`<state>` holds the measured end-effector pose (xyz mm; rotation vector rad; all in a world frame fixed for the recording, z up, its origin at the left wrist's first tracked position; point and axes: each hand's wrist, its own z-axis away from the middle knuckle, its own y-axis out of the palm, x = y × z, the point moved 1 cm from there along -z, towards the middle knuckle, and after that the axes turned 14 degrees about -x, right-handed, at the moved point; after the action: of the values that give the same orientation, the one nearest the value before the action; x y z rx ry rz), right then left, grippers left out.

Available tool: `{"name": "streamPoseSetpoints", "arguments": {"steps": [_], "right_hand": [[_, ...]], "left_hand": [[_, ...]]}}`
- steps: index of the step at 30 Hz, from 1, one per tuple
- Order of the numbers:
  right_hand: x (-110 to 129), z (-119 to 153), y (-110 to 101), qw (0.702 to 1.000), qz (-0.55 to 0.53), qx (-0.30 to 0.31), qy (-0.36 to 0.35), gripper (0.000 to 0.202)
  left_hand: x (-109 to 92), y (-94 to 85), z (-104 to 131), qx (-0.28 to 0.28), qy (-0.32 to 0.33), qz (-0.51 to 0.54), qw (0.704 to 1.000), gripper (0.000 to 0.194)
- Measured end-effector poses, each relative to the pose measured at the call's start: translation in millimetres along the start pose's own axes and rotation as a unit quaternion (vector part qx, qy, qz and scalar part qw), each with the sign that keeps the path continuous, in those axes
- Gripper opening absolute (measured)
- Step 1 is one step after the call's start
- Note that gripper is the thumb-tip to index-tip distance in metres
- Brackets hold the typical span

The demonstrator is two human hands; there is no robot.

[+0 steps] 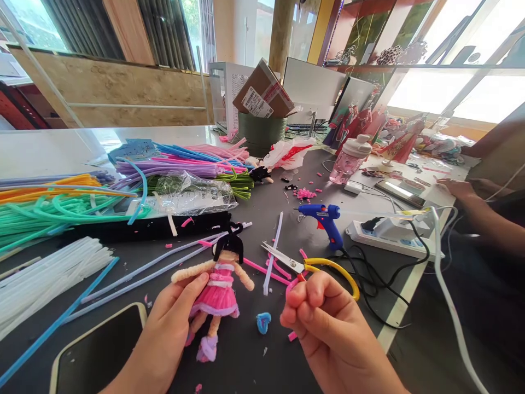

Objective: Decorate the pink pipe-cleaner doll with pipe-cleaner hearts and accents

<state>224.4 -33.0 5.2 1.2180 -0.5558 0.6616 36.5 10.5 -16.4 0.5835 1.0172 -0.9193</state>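
My left hand (180, 306) is closed on a pipe-cleaner doll (221, 282) with black hair, a pink dress with pale bands, and lilac shoes. The doll's arms are spread, and its face is mostly hidden by the hair. To its right, my right hand (324, 317) is raised with thumb and fingers pinched together; whatever may be between them is hidden. Just behind those fingers lie scissors (293, 264) with yellow and red handles, blades apart. A small blue curled piece (263, 323) rests on the dark tabletop between my hands.
A blue glue gun (326, 219) stands near a white power strip (394, 238) with tangled cables. Bundles of coloured pipe cleaners (184, 158) cover the left side. A phone (100, 353) lies front left. Beyond sits a pink bottle (348, 158). Another person's hand (457, 189) is at right.
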Motion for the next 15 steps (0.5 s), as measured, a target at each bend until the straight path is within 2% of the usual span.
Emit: {"name": "streamPoseSetpoints", "arguments": {"steps": [8,15], "right_hand": [[0.3,2.6,0.9,1.0,-0.004,0.022,-0.012,0.018],[-2.0,3.7,-1.7,0.999,0.01,0.036,-0.029,0.021]], "left_hand": [[4.0,-2.7,-2.7,0.016,-0.021,-0.008,1.0,0.035],[2.5,-1.8,-2.5,0.015,-0.008,-0.012,1.0,0.041]]}}
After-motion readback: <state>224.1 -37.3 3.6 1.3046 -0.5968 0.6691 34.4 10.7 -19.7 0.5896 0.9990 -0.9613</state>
